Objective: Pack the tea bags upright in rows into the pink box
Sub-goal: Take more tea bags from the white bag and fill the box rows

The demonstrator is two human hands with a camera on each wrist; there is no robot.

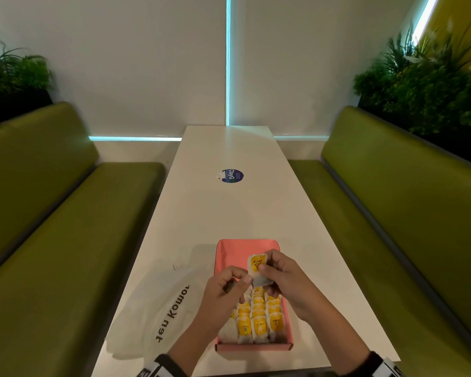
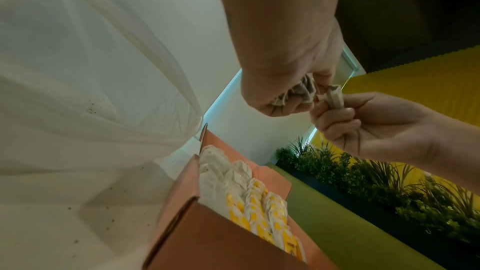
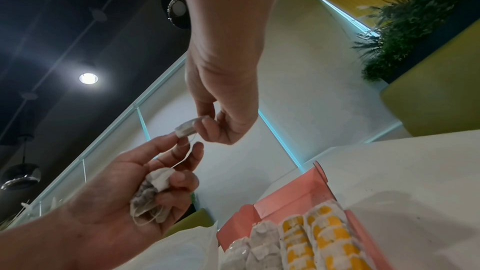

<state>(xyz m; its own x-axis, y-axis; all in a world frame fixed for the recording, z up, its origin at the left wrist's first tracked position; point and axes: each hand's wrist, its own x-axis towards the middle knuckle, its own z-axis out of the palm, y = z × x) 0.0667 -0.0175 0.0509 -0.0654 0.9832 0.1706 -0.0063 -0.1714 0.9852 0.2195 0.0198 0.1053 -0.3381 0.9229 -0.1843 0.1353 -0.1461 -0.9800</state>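
Observation:
The pink box (image 1: 245,242) lies open on the white table (image 1: 229,210). Its near half holds rows of upright tea bags (image 1: 259,319), most with yellow tags. Both hands hover over the box's middle. My right hand (image 1: 265,268) pinches a tea bag with a yellow tag (image 1: 257,263) between thumb and fingers; the right wrist view shows this bag (image 3: 185,128) pinched. My left hand (image 1: 237,280) curls its lower fingers round a crumpled grey tea bag (image 3: 149,194), and its fingertips (image 3: 179,137) touch the right hand's bag. A string runs between the two bags.
A white plastic bag (image 1: 158,314) with black lettering lies left of the box. A round blue sticker (image 1: 232,176) sits farther up the table. Green benches (image 1: 65,227) flank the table on both sides, with plants (image 1: 430,85) behind them. Dark crumbs dot the table (image 2: 109,221).

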